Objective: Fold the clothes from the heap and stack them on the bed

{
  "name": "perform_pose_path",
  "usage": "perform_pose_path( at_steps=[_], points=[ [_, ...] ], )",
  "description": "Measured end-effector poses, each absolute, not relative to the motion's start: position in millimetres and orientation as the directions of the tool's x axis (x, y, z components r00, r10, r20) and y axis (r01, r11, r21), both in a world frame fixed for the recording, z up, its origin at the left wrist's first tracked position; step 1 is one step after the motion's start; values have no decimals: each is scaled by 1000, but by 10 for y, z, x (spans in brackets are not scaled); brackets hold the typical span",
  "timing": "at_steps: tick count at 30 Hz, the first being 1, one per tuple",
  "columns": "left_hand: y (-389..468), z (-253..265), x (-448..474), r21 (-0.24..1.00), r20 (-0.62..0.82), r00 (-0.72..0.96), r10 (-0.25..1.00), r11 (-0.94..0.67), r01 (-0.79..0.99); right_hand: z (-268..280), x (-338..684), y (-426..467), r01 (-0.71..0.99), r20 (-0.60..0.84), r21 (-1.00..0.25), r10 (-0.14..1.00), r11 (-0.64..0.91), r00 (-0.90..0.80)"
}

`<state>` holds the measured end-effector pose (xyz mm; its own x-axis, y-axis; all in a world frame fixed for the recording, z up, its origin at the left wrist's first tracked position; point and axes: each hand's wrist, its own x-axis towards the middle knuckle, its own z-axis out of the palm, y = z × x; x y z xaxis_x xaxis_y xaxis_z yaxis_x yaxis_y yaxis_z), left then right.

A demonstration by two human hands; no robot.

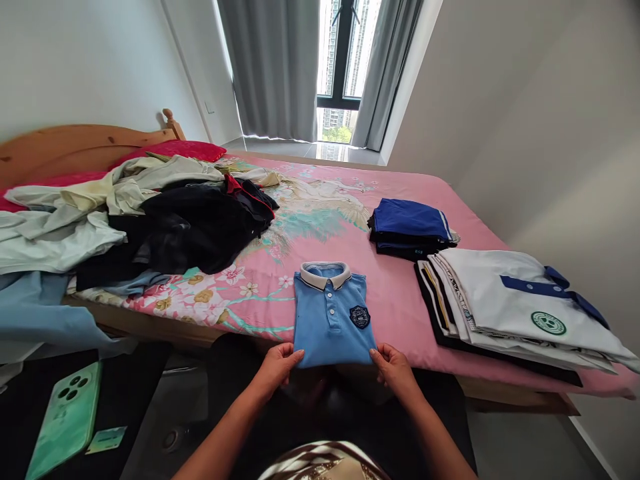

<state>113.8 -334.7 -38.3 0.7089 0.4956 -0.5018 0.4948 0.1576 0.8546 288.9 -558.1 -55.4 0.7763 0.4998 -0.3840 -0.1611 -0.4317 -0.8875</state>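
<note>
Brown-and-white patterned clothing (325, 463) shows before the bed (470, 207), at whose near edge lies a folded blue polo shirt (320, 343), its bottom corners pinched between thumb and fingers of the left hand (277, 365) and right hand (395, 370), with heaped clothes (195, 230) on the bed's left and folded stacks (490, 297) on its right.

Bright daylight comes in through the window (343, 63), where the tall buildings (358, 60) look almost white. The shiny ledge (290, 148) below it gleams. The blue polo shirt (320, 340) looks clear and evenly lit. It is dark under the bed (400, 307). Near the sides, the walls (525, 120) lean and look stretched.
</note>
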Motion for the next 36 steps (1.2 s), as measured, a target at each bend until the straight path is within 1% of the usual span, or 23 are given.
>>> perform_pose_path(
  at_steps=[4,8,9,11,13,15,19,22,24,27,31,33,36],
  points=[
    [-3313,-443,1123,867,-495,739,457,205,454,-589,2883,-5576,-187,-411,-879,498,-439,764],
    [-3321,-478,1089,859,-512,777,367,216,464,-551,2856,-5585,-233,-423,-897,583,-374,693],
    [-3332,-469,1085,860,-511,781,360,206,467,-533,2848,-5583,-245,-426,-899,593,-363,683],
    [-3358,-431,1093,884,-468,790,396,185,430,-493,2838,-5565,-256,-413,-908,602,-332,684],
    [-3383,-389,1119,921,-388,813,434,168,350,-465,2832,-5535,-269,-378,-926,628,-266,680],
    [-3410,-382,1144,936,-350,822,449,192,294,-467,2826,-5513,-298,-365,-930,646,-215,671],
    [-3474,-486,1113,874,-483,725,491,321,364,-554,2797,-5558,-328,-424,-906,595,-268,683],
    [-3472,-525,1055,827,-558,713,425,360,432,-599,2792,-5626,-297,-440,-897,584,-328,683],
    [-3402,-481,1056,817,-567,730,381,373,439,-579,2834,-5637,-238,-447,-886,595,-398,668],
    [-3180,-377,1149,825,-530,772,352,425,372,-477,2987,-5568,-161,-458,-865,615,-475,642],
    [-2822,-305,1369,774,-563,774,291,512,371,-317,3279,-5376,-140,-410,-889,621,-436,668],
    [-2691,-291,1484,780,-564,780,272,486,394,-276,3412,-5273,-148,-401,-895,612,-421,681],
    [-2576,-265,1659,803,-562,779,277,410,433,-280,3569,-5125,-159,-384,-908,620,-387,684]
  ],
)
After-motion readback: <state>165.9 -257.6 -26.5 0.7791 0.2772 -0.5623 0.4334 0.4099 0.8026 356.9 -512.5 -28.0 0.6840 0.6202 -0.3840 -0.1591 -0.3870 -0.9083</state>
